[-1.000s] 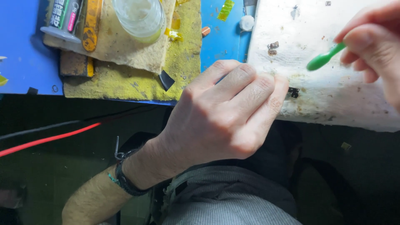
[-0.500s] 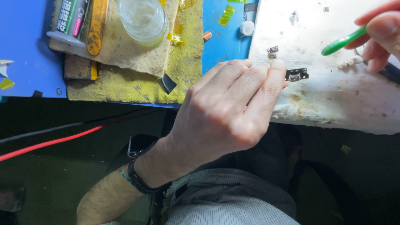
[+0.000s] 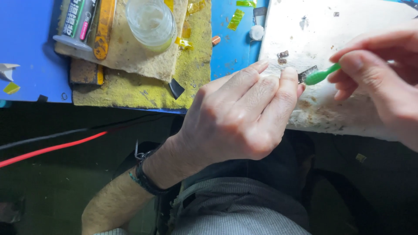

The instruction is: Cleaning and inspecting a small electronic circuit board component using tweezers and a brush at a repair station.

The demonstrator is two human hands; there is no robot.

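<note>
Grey tube (image 3: 75, 21) with green-pink label, upper left on yellow cloth (image 3: 130, 89); clear jar (image 3: 150, 19) beside; left hand (image 3: 237, 117) pinching small dark part (image 3: 306, 74) on stained white sheet (image 3: 305, 39); right hand (image 3: 379, 78) clamped on green brush (image 3: 321, 76) touching part.

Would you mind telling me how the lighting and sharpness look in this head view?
Head view: the white sheet is brightly lit, nearly washed out; below the bench edge all is dark; the left hand is sharp; the right hand, holding the green tool, is slightly soft.
</note>
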